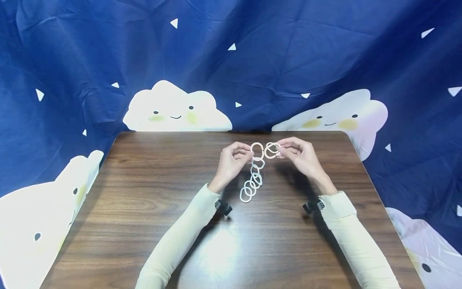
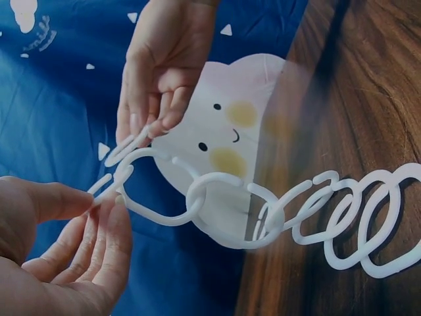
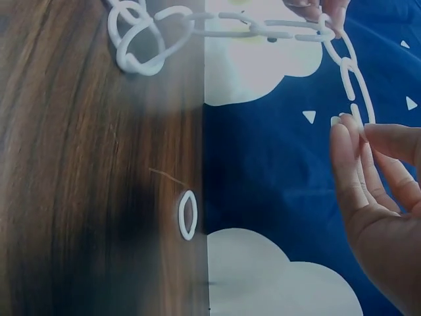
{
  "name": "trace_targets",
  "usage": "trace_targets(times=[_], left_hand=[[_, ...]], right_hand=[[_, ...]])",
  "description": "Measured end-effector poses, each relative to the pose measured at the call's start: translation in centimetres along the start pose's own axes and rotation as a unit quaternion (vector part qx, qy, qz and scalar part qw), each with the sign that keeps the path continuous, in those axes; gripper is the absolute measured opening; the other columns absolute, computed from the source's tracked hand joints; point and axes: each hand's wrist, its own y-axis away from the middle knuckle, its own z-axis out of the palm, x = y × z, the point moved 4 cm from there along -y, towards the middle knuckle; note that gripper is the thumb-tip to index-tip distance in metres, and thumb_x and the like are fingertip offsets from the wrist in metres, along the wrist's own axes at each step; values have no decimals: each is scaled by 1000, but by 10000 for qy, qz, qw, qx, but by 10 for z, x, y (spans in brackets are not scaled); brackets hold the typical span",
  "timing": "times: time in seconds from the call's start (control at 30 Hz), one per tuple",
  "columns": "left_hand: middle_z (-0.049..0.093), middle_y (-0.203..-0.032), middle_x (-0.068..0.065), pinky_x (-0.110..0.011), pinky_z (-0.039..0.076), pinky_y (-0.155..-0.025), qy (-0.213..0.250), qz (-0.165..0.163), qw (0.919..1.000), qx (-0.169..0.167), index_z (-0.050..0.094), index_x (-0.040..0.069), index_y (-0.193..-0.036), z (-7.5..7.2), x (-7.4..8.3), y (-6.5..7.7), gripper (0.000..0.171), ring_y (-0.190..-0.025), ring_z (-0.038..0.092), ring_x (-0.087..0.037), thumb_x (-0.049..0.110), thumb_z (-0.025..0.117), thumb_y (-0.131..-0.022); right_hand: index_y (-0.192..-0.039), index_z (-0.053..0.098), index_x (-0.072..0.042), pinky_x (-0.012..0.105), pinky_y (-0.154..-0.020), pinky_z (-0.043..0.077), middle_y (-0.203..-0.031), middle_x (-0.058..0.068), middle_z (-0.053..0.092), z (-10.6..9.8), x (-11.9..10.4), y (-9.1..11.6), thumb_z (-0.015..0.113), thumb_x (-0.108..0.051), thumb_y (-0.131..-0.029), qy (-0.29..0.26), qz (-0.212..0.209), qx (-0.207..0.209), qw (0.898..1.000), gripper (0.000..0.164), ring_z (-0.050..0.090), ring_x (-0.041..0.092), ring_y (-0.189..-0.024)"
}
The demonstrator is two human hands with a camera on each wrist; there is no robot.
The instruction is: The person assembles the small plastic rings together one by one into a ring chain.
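A chain of several white plastic links (image 1: 246,201) hangs from between the two hands and trails down toward the table. My left hand (image 1: 232,160) pinches a link near the top of the chain between thumb and fingertips. Just to the right, my right hand (image 1: 303,156) pinches another white link (image 3: 370,99) with thumb and forefinger. Small gaps show in the sides of some links in the left wrist view, where the chain (image 2: 158,217) stretches off to the right. Whether the lowest links touch the tabletop I cannot tell.
One loose white link (image 3: 188,236) lies on the wooden table (image 1: 162,168) near its far edge. Behind the table hangs a blue cloth (image 1: 252,72) with smiling clouds. Small black cameras (image 1: 225,208) are strapped at both wrists.
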Motion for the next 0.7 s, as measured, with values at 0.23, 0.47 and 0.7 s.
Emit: trace_targets(times=[0.23, 0.47, 0.7], left_hand=[[73, -101, -36, -62, 62, -87, 58, -62, 10000, 50, 68, -9, -108, 0, 0, 1, 17, -81, 78, -37, -3, 73, -93], [75, -100, -32, -48, 67, -82, -110, -129, 9998, 51, 69, -7, -109, 1, -2, 4, 18, -86, 77, -44, -1, 73, -93], [75, -98, -30, -59, 63, -86, -130, -168, 9998, 38, 69, -6, -109, 1, -3, 5, 18, -85, 77, -43, -1, 73, -93]], right_hand=[[-121, 62, 18, 26, -79, 65, -98, 1, 77, 8, -5, -4, 69, 4, -96, -97, 0, -8, 10000, 29, 77, 8, -82], [-122, 60, 20, 25, -79, 65, -96, -3, 76, 16, -5, -6, 68, 4, -97, -209, -10, -35, 9998, 31, 77, 8, -82], [-121, 63, 14, 27, -79, 66, -100, 10, 76, 22, -3, -6, 70, 3, -96, -270, 82, -18, 9996, 28, 78, 11, -83]])
